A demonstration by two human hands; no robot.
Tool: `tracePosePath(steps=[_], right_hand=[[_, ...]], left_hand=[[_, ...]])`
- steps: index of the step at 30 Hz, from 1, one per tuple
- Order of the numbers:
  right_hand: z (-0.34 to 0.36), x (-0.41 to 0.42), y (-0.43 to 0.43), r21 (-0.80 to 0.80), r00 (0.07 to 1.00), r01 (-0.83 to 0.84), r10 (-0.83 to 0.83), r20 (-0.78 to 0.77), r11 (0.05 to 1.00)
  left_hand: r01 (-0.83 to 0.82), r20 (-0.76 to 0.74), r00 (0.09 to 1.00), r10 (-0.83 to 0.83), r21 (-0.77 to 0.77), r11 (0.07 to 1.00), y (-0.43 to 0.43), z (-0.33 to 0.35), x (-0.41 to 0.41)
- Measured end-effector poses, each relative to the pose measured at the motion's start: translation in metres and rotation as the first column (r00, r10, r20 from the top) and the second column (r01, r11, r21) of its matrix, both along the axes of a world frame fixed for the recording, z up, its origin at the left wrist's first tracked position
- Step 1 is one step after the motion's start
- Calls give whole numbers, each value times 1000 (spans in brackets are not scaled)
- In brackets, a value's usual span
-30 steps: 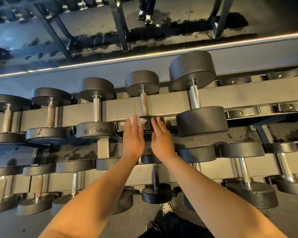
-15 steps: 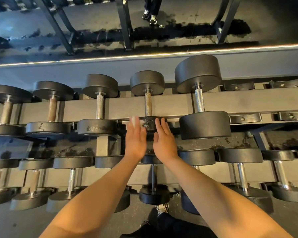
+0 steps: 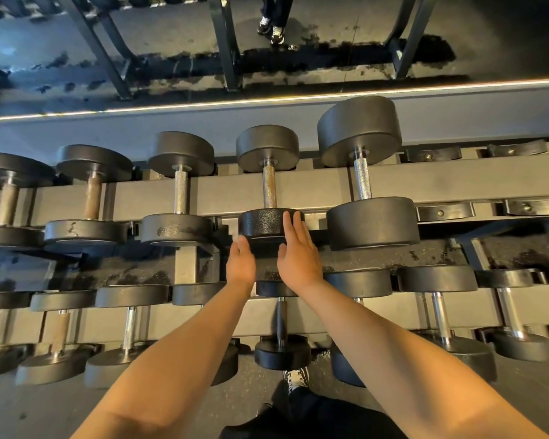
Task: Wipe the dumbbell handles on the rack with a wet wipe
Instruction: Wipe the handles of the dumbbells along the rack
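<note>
1. A person looks down at a two-tier dumbbell rack (image 3: 298, 188), both bare forearms reaching forward.
2. The left hand (image 3: 242, 263) sits just below the near head (image 3: 263, 224) of a small dumbbell on the upper tier. Its fingers curl under that head's front edge, so I cannot tell whether they hold anything.
3. The right hand (image 3: 297, 248) lies flat, fingers straight and together, touching the right side of the same head.
4. No wet wipe is visible here; it may be hidden beneath the left hand.
5. That dumbbell's knurled handle (image 3: 269, 186) lies bare beyond the hands, between its two black heads.
6. The step appears to be positioning at this dumbbell, before wiping its handle.
7. The next move likely calls for reaching past the near head and wrapping the wipe around the handle.
</note>
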State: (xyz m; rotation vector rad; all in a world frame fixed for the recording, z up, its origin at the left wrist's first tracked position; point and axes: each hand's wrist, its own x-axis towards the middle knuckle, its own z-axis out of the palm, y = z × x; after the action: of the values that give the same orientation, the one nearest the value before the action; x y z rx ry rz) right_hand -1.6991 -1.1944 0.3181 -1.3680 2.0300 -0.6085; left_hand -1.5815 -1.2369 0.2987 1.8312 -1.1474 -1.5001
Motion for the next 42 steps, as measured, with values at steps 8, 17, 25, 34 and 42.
tracePosePath(steps=[8, 17, 25, 34, 42], right_hand=[[-41, 26, 91, 111, 915, 206, -232, 329, 972], [-130, 57, 146, 321, 864, 281, -384, 326, 905], [-212, 82, 173, 383, 933, 158, -265, 244, 910], [-266, 75, 164, 268, 962, 227, -258, 88, 936], [-276, 72, 161, 298, 972, 206, -229, 44, 932]], left_hand=[[168, -76, 984, -159, 130, 977, 77, -31, 36], [265, 211, 937, -279, 93, 960, 128, -123, 72], [295, 257, 929, -267, -77, 952, 132, -193, 64], [397, 98, 917, -386, -130, 909, 119, -241, 25], [535, 266, 819, -509, -31, 844, 137, -251, 51]])
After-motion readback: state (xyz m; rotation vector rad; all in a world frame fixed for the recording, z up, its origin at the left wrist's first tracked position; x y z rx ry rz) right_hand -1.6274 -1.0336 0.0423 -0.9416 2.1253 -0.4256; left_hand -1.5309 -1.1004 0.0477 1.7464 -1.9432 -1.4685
